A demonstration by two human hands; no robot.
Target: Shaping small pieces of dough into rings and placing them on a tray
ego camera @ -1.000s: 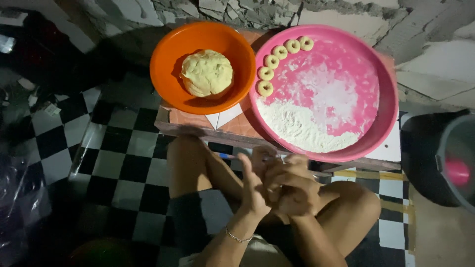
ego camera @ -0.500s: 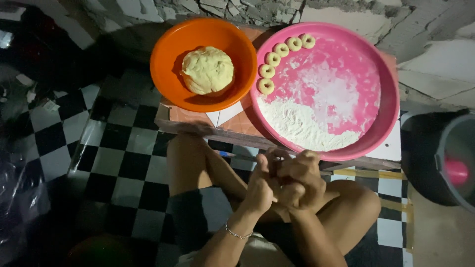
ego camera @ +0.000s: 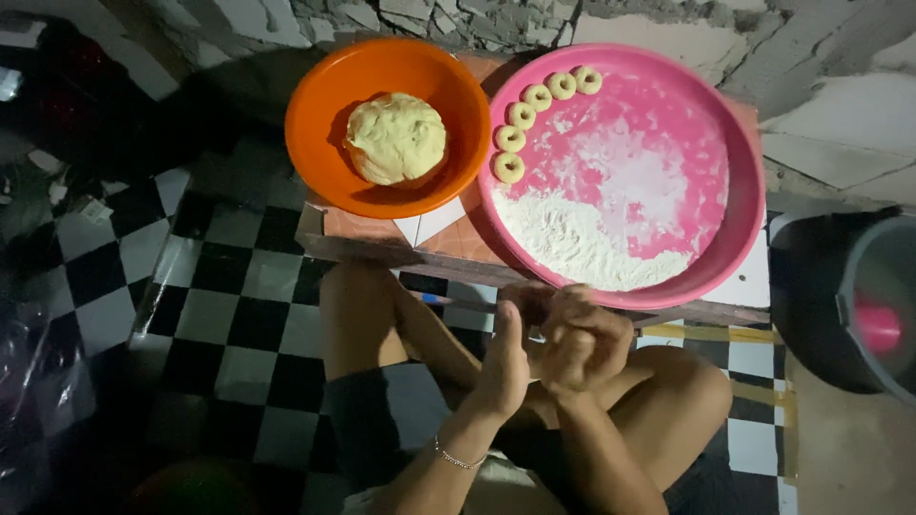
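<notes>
both hands have crept slightly right and nearer the pink tray since the earlier frames; the bowl, tray and rings have not shifted. left hand (ego camera: 506, 358) stands upright, palm turned to the right, pressed flat against the right hand (ego camera: 582, 343), which curls over it just off the near rim of the tray (ego camera: 735, 229). whatever sits between the palms is hidden, so i cannot tell if either grip is around a piece of dough or simply closed; the pose looks like rolling a small piece.

dough ball (ego camera: 396, 138) lies in the orange bowl (ego camera: 324, 143) at far left, untouched and well apart from the hands. five small dough rings (ego camera: 509, 167) curve along the far left edge of the tray, each just beside the next. flour (ego camera: 572, 243) lies heaped at the near side of the tray, close to the hands. bowl and tray rest on a low tiled surface (ego camera: 439, 229) above a chequered floor (ego camera: 229, 315); a dark bucket (ego camera: 859, 305) stands at right.

to roll well, i judge that light, even pressure between flat palms matters, so the piece comes out uniform and matches the rings already set down. the flour is near enough for dusting if the dough sticks. working over the tray rather than over the lap would catch a dropped piece.
</notes>
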